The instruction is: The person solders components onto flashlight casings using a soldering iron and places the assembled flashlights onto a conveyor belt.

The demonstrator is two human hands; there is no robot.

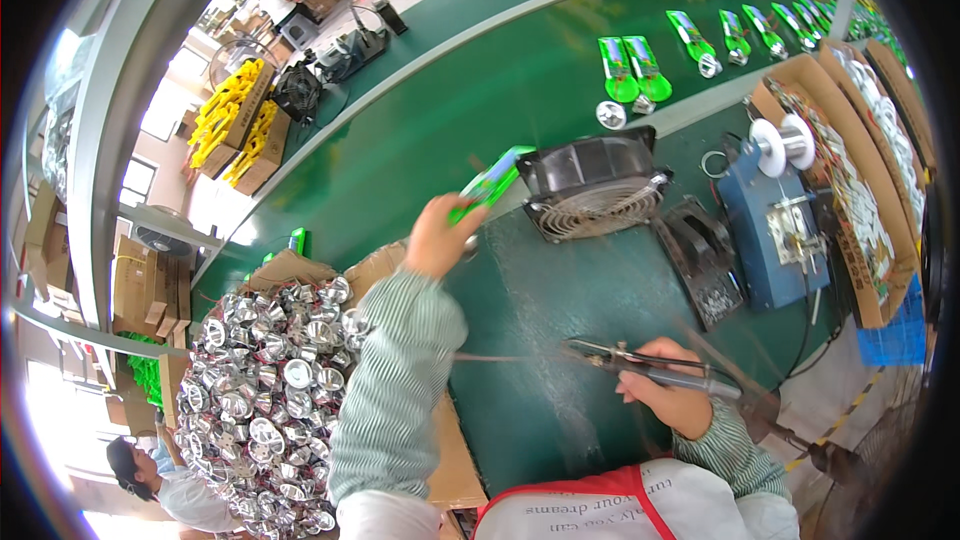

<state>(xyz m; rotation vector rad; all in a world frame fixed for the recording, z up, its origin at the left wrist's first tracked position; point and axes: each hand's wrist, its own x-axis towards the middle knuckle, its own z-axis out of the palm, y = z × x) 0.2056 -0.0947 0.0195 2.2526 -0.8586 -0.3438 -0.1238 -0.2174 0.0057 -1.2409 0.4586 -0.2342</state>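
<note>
My left hand (440, 237) reaches out over the far side of the bench, its fingers closed around a bright green plastic housing (497, 178) at the edge of the green conveyor belt. A small part under those fingers is too blurred to name. My right hand (665, 388) grips a soldering iron (680, 376) low over the bench, with its thin tip pointing left. Beside my left forearm, a cardboard box (455, 455) is heaped with silver reflector cups (270, 395) with thin wires.
A black fan (590, 180) stands ahead of my hands. To its right are a dark iron stand (700, 260), a blue solder feeder (765, 230) with a wire spool (783, 145), and a box of wired parts (850, 190). Several green housings (645, 70) line the belt (430, 120).
</note>
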